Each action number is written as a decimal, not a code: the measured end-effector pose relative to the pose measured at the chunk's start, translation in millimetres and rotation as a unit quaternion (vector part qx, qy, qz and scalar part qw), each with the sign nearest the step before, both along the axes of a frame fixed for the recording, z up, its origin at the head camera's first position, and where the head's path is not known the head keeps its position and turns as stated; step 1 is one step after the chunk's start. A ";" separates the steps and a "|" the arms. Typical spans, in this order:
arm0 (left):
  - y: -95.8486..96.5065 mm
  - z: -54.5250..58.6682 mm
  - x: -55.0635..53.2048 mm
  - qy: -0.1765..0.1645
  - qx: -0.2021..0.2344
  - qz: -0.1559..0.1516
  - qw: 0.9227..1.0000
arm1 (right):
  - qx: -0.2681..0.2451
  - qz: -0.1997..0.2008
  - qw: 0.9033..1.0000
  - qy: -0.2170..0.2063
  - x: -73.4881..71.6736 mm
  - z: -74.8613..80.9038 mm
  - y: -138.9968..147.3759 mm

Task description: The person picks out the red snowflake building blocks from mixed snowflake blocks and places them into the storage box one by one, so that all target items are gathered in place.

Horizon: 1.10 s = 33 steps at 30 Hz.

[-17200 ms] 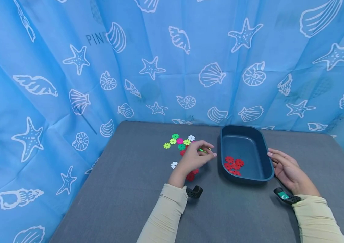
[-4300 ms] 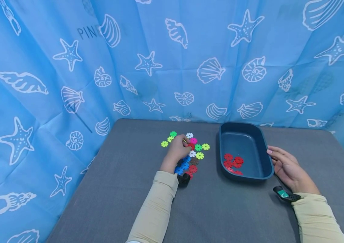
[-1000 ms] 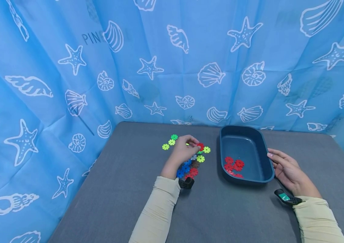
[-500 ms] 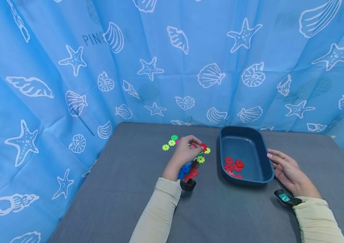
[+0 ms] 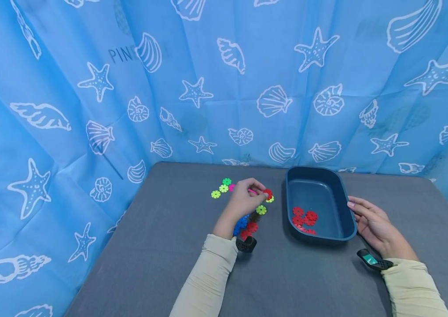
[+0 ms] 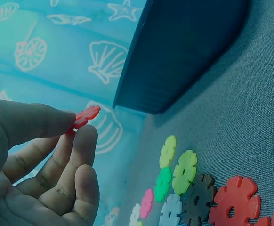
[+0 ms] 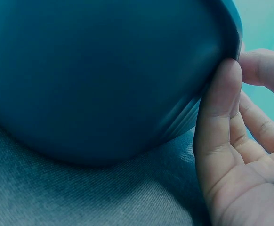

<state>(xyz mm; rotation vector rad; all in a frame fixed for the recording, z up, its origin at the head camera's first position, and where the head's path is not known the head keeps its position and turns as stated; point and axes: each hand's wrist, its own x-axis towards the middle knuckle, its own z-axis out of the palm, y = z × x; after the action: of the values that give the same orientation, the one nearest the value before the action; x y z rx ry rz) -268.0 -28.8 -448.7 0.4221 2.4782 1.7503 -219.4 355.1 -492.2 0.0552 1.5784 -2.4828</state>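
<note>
My left hand (image 5: 244, 198) pinches a red snowflake disc (image 6: 86, 117) between thumb and fingers, up off the table and to the left of the dark blue bin (image 5: 327, 233). Under and around that hand lie loose snowflake discs: yellow-green ones (image 5: 261, 210), red ones (image 5: 252, 226), blue ones (image 5: 241, 223), and a green one (image 5: 226, 181). The hand covers part of this group. With thumb and finger at the rim, my right hand (image 5: 376, 224) holds the bin's right side. Several red discs (image 5: 311, 215) lie inside, toward its near left corner.
A grey cloth (image 5: 295, 281) covers the table. Behind it hangs a blue curtain (image 5: 224, 110) with white shell and starfish prints. Both wrists wear black bands (image 5: 246, 244). The bin's left wall faces the loose discs.
Seconds ago my left hand was down among the loose discs; it now holds a red disc and has moved right, toward the bin. My right hand has stayed at the bin's rim.
</note>
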 end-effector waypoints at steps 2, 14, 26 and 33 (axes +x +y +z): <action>0.9 -0.7 0.6 0.000 0.000 -0.001 1.000 | 0.001 0.000 1.000 0.000 0.6 -0.6 0.0; 5.5 -0.8 1.8 0.006 0.006 -0.011 1.000 | 0.000 0.000 1.000 0.002 2.4 -0.5 -1.1; 7.9 4.5 5.4 0.007 -0.001 -0.015 1.000 | -0.008 0.003 1.000 0.004 2.1 -0.1 -1.2; 10.2 5.3 7.2 0.001 -0.001 -0.016 1.000 | -0.009 0.006 1.000 0.007 2.4 0.6 -2.1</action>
<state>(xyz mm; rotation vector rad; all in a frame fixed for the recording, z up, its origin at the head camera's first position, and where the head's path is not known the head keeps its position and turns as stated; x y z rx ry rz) -260.8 -18.6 -443.4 0.4618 2.4615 1.7354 -217.0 353.1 -491.6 0.0259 1.5558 -2.4937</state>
